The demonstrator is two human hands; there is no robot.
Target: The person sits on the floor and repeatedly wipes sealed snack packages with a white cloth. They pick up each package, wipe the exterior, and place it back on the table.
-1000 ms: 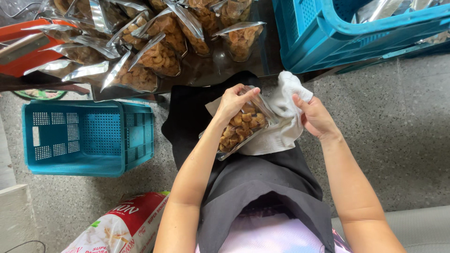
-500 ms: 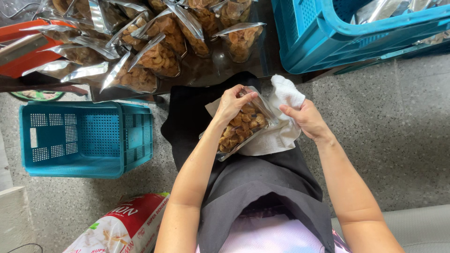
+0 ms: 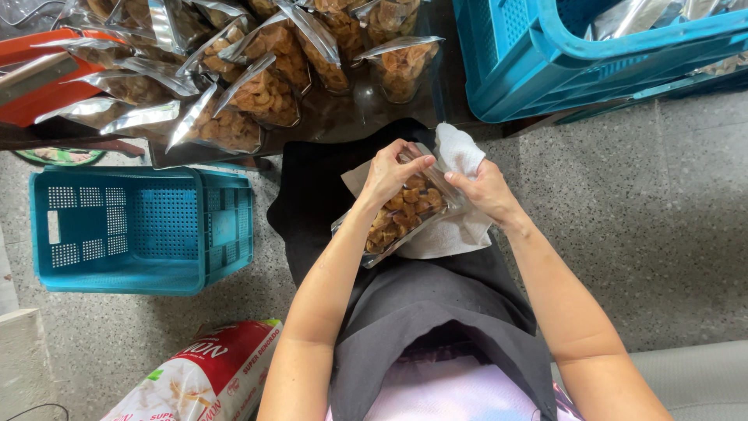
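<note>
Both hands pinch the clear snack pouch on my lap: left hand (image 3: 389, 173) grips its mouth, right hand (image 3: 485, 191) beside holds a white cloth (image 3: 460, 148); pouch (image 3: 397, 218) slants down-left from them.

A small food-packing workplace is suggested, more workshop than home kitchen. A low dark table (image 3: 343, 109) is taken as landmark: on it, many clear-and-silver pouches of brown snacks (image 3: 265, 93) are stood in rows. To the right of the table a blue plastic crate (image 3: 545, 70) holding silver bags is seen, and below the table's left end a second blue crate (image 3: 140, 230) is set on the speckled terrazzo floor (image 3: 670, 218). Further below, a red-and-white sack (image 3: 202, 382) is laid.
</note>
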